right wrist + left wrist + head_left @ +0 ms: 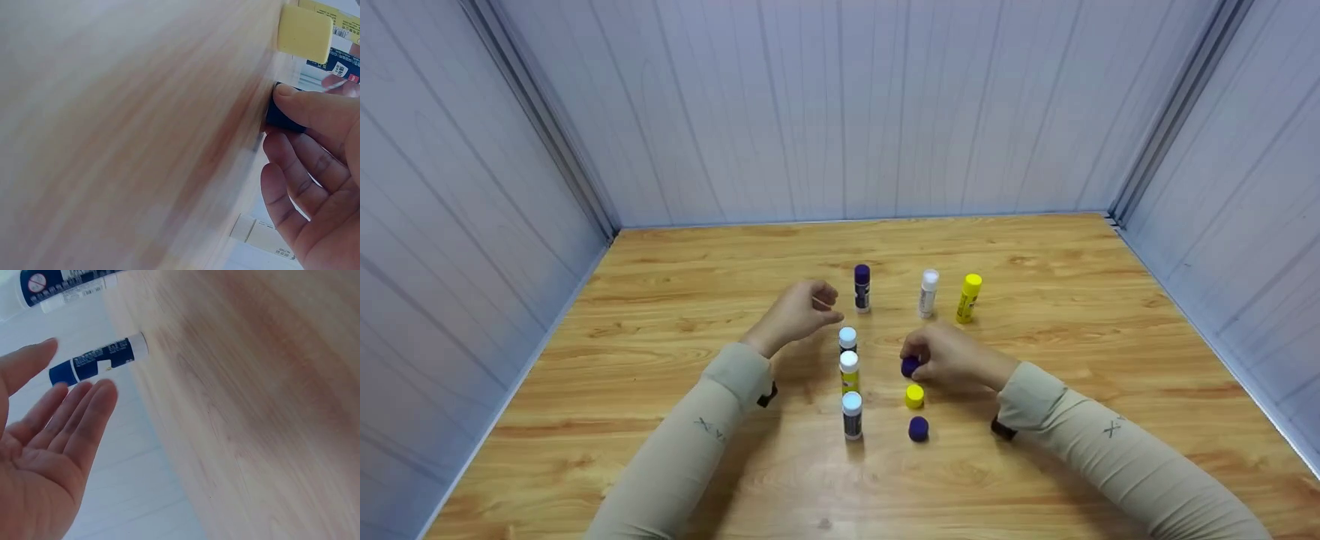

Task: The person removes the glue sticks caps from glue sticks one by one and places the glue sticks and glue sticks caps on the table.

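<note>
My right hand (952,354) pinches a dark blue cap (910,366) at the tabletop; the right wrist view shows thumb and fingers on that cap (286,109). A yellow cap (914,396) and another dark blue cap (918,429) lie nearer me in a row with it. To their left stand three glue sticks with white tops: a dark-labelled one (848,339), a yellow-labelled one (850,375) and a dark-labelled one (852,417). Fingers spread and holding nothing, my left hand (802,311) hovers beside a capped dark blue glue stick (862,289), also seen in the left wrist view (104,360).
Farther back on the right stand a white glue stick (928,292) and a yellow glue stick (969,298), both upright. The wooden table (697,259) is bounded by pale panels (840,112) at the back and both sides.
</note>
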The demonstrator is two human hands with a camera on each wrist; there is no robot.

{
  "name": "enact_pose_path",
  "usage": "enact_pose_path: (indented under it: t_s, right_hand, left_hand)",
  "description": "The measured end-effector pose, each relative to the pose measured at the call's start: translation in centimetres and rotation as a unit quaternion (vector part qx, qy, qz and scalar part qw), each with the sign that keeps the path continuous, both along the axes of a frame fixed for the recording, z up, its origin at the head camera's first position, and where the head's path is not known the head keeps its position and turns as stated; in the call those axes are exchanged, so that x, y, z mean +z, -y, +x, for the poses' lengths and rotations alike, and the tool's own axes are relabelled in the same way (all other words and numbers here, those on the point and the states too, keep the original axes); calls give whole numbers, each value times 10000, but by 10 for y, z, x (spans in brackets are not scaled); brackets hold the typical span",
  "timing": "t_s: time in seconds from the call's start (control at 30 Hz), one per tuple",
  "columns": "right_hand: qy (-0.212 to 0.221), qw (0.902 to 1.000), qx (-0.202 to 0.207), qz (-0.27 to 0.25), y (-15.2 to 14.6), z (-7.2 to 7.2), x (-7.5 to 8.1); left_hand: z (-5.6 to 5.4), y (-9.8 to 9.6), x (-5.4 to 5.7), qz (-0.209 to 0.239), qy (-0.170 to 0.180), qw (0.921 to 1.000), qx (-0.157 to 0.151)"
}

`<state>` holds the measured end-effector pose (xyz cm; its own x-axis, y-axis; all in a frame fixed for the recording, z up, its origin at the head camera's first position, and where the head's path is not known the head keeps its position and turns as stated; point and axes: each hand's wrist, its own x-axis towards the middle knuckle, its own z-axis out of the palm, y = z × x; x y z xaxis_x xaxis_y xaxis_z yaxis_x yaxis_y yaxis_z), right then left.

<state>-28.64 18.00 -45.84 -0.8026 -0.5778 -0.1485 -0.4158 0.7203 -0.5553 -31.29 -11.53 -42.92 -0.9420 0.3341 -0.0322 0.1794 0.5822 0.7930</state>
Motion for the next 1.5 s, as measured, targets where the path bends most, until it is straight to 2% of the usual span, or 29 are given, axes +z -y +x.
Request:
enact_pose_path:
  t_s: [0.13,0.27,0.73,1.03,1.27,1.5]
  right_hand:
    - [75,9999,-72,2,0,1,0]
    - [120,9998,-130,16,-1,2,1]
    - [89,9999,-59,-77,0,1,-3]
    - [2,10000,51,-19,-1,0,0]
    - [71,10000,-18,-10,0,1,1]
    - [143,9998,-111,-25,-1,1,-1]
  left_hand:
    - [-8,-4,-2,171,-14,9995,249]
    - [-14,-9,-4,256,24,9991,349]
    - [-35,-32,-15,589,-9,9979,251]
    - [-44,-42,-20,708,235,9968,286]
    - [-47,-43,-22,776,317,9958,359]
    - [-51,-48,-23,1048,564,9921,393]
